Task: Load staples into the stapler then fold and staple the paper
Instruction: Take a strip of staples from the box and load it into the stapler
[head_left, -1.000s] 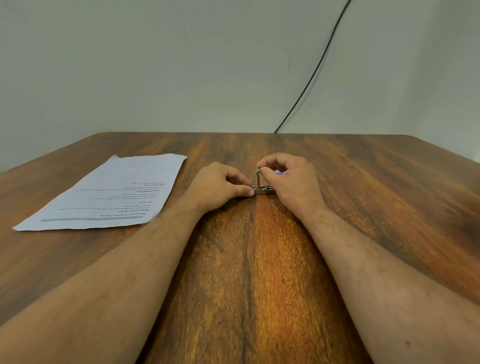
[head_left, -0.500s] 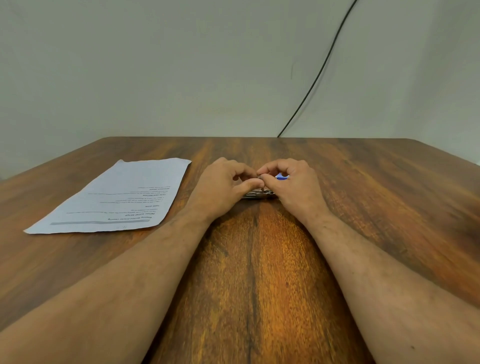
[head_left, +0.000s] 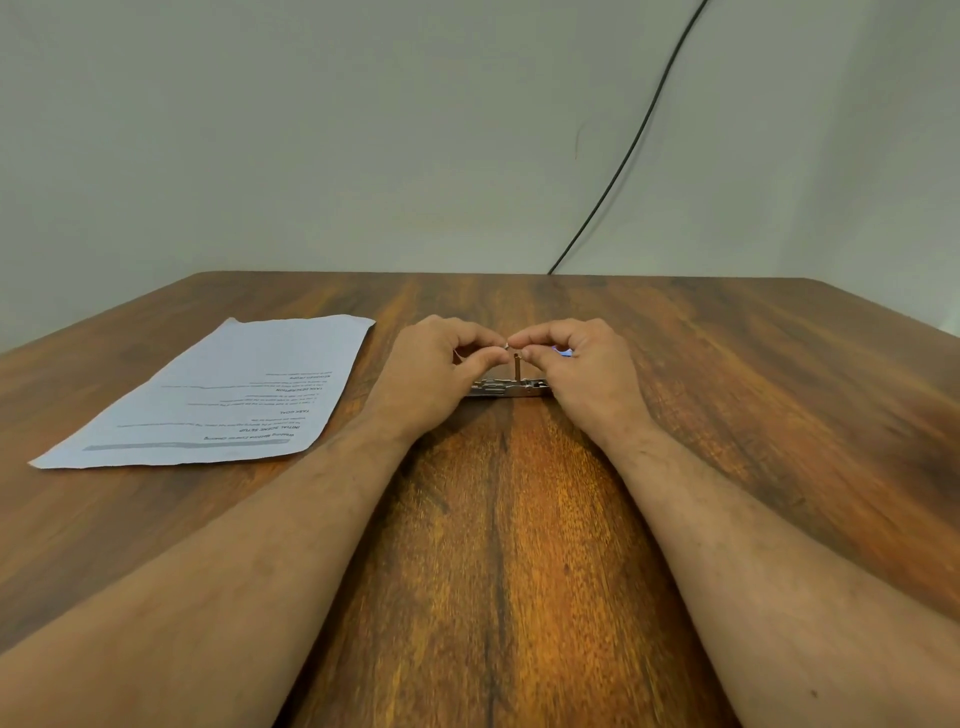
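A small metal stapler (head_left: 506, 388) lies opened on the wooden table (head_left: 498, 545) between my hands, its silver base flat and a thin part standing upright. My left hand (head_left: 434, 371) and my right hand (head_left: 582, 371) meet just above it, fingertips pinched together on something tiny and pale, too small to identify. A bit of blue (head_left: 563, 352) shows behind my right fingers. The printed sheet of paper (head_left: 218, 395) lies flat to the left, apart from both hands.
A black cable (head_left: 628, 150) runs down the grey wall to the table's far edge. The table's left and right edges slope away at the frame sides. Both forearms rest on the tabletop.
My fingertips have lifted off the stapler, which lay covered half a second ago; its base and upright part show again beneath the pinch.
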